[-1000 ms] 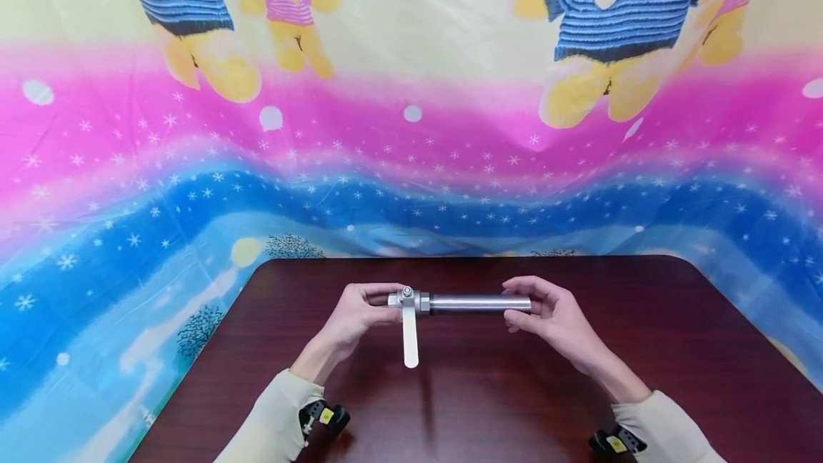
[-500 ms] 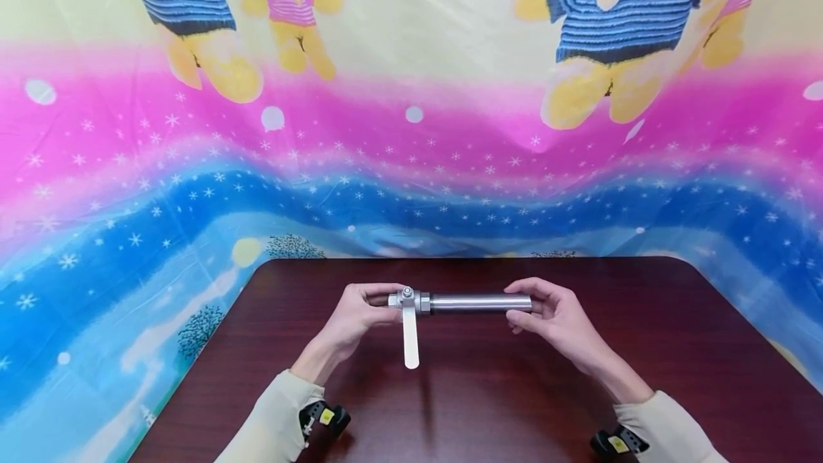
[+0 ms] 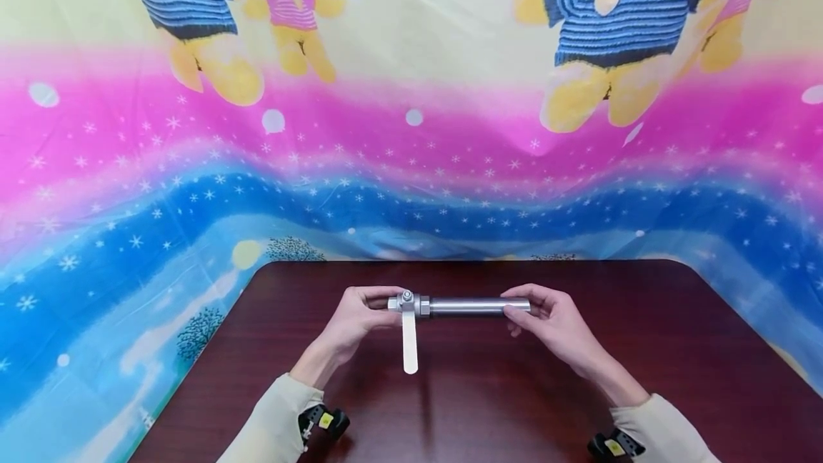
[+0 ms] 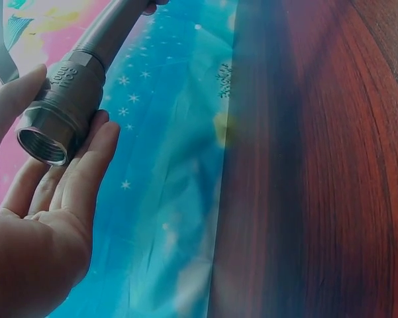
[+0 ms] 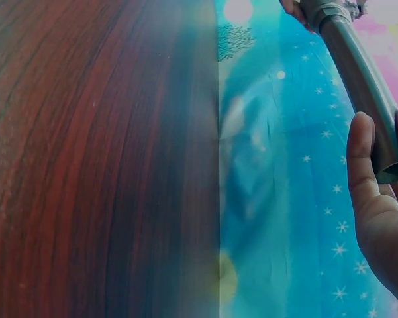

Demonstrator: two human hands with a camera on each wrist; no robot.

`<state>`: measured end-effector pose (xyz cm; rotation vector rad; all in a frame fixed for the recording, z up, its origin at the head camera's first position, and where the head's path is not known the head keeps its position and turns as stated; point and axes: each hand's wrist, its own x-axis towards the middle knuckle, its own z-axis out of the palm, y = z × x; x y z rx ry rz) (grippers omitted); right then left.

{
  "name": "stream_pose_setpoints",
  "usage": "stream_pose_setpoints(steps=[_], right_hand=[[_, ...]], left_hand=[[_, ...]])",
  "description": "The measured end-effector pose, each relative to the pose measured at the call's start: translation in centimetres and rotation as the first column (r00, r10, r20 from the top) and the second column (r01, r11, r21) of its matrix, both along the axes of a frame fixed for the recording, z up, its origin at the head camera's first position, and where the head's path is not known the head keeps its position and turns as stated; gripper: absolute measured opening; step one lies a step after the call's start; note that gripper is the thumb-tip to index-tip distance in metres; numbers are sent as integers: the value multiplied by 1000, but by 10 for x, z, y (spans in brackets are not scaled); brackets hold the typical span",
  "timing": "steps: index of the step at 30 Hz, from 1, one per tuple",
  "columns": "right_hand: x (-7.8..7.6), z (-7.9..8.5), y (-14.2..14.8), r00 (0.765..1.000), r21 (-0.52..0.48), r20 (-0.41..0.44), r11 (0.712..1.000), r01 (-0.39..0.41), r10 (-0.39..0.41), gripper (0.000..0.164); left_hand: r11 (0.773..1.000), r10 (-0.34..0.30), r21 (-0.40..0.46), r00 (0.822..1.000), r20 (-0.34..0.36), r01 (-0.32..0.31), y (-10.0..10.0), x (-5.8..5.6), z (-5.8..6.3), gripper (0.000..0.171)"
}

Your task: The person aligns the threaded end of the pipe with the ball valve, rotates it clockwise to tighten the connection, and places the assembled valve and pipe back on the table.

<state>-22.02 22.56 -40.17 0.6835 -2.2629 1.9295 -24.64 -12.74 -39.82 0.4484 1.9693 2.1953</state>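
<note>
Just left of the metal valve (image 4: 76, 89), the left hand (image 3: 350, 316) is pinching the valve's body between thumb and fingers, leaving its threaded mouth uncovered in the left wrist view. Holding that body square and steady is probably serving the work best. From the valve, the flat lever (image 3: 410, 345) is pointing toward the person, and it is likely standing in the way if the valve is rolling over. Right of the valve, the pipe (image 3: 472, 306) is running out roughly level, meeting the valve's hex collar; how deeply it is seating there, I cannot tell. At the pipe's end away from the valve, the right hand (image 3: 549, 313) is pinching it from both sides; even pressure along one shared axis is likely preventing tilt. Nearer the person than the valve, a black device (image 3: 328, 420) is sitting at the left cuff, and another unit (image 3: 614, 444) is sitting at the right one, both lying clear of the metal. Below the valve, the dark red table (image 3: 501, 391) is extending; beyond it, a printed cloth (image 3: 411, 170) is hanging.
</note>
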Motion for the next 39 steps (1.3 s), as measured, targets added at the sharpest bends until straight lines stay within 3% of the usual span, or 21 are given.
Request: stream_pose_setpoints(steps=[7,13,18,25,32,39], right_hand=[[-1,1,-2,999,-18,-19,999,-31,31,41],[-1,2,-3,1000,35,6,999,21,-21,33],[-1,1,-2,999,-6,-30,999,-41,41,43],[-1,3,-2,1000,57,-20,998,-5,6,27],[2,-1,-2,998,21,-43,999,-46,46,39],[-2,3,-3,1000,108,-21,994,22,-20,24]], left_hand=[[1000,1,9,1000,11,-1,0,0,0,48],[1000,1,6,1000,5,-1,0,0,0,48],[1000,0,3,1000,2,0,0,0,0,49],[1000,3,0,1000,3,-3,0,1,-1,49],[1000,6,-18,1000,-5,-6,2,2,-2,49],[1000,9,-13,1000,-15,-9,1,1,1,48]])
